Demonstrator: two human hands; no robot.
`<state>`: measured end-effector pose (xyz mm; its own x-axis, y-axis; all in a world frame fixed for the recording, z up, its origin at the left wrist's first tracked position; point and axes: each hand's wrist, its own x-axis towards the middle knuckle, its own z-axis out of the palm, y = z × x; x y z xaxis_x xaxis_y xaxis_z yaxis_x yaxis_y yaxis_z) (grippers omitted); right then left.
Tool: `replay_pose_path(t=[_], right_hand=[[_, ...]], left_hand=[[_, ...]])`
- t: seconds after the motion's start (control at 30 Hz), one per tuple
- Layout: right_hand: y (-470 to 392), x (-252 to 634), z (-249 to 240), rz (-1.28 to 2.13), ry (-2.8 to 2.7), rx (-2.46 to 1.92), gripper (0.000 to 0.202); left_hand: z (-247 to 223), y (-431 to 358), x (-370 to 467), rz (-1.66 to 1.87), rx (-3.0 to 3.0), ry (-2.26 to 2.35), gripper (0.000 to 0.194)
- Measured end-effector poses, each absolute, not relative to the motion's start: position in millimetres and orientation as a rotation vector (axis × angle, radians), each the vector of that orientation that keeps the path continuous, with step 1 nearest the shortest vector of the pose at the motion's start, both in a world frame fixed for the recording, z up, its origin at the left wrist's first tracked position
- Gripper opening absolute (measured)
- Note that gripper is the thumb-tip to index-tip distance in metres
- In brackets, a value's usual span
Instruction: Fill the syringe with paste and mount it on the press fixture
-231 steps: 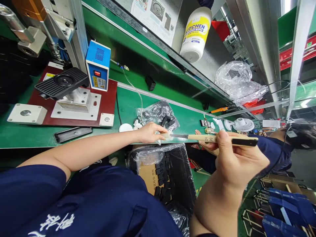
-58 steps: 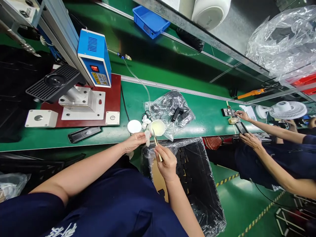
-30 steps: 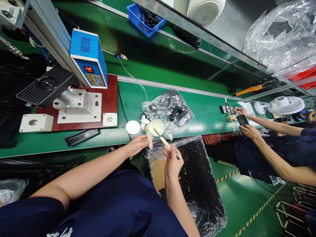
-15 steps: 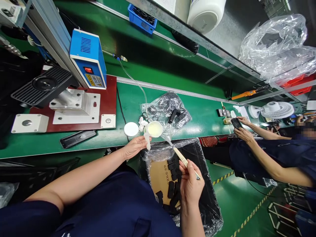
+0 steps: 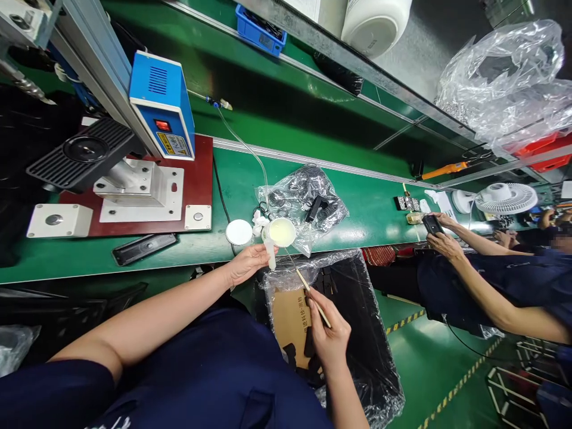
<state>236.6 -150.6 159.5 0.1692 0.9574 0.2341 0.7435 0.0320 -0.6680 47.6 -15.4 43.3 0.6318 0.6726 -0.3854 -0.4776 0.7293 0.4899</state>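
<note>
My left hand (image 5: 246,264) is closed on a small translucent white strip-like piece (image 5: 271,256), held upright between thumb and fingers. Right beside that piece is an open white tub (image 5: 291,234) containing something pale yellow. In my right hand (image 5: 331,333) is a brush (image 5: 302,279) with a light wooden handle, gripped like a pen. It is seen edge-on, and its thin front end points up toward the tub's near rim; whether it touches cannot be told. A round white lid (image 5: 239,232) lies left of the tub, with small white pieces (image 5: 259,218) between them.
A clear bag of black parts (image 5: 308,185) lies behind the tub. Below the bench edge stands a plastic-lined box (image 5: 375,357) with black parts and cardboard. At left are a press fixture (image 5: 143,202), a blue control box (image 5: 161,107) and a black housing (image 5: 145,248). A co-worker (image 5: 465,268) handles a black part at right.
My right hand has moved left and slightly up, turning the brush edge-on and bringing its front end closer to the tub. My left hand still holds the white piece beside the tub.
</note>
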Motion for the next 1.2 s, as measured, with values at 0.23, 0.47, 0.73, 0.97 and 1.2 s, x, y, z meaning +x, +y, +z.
replay_pose_path(t=[0.23,0.47,0.73,0.97,1.2], right_hand=[[-133,236,146,0.662,-0.590,-1.775,0.032],[-85,232,90,0.827,-0.120,-1.639,0.034],[-125,260,122,0.823,-0.085,-1.647,0.039],[-148,273,148,0.758,-0.336,-1.707,0.030],[-118,252,122,0.343,-1.760,-1.583,0.030]], left_hand=[[45,-15,47,0.640,0.380,0.615,0.048],[46,-16,48,0.656,0.379,0.620,0.045],[47,-15,48,0.670,0.356,0.607,0.044],[48,-16,47,0.672,0.374,0.601,0.044],[48,-16,48,0.676,0.407,0.609,0.044]])
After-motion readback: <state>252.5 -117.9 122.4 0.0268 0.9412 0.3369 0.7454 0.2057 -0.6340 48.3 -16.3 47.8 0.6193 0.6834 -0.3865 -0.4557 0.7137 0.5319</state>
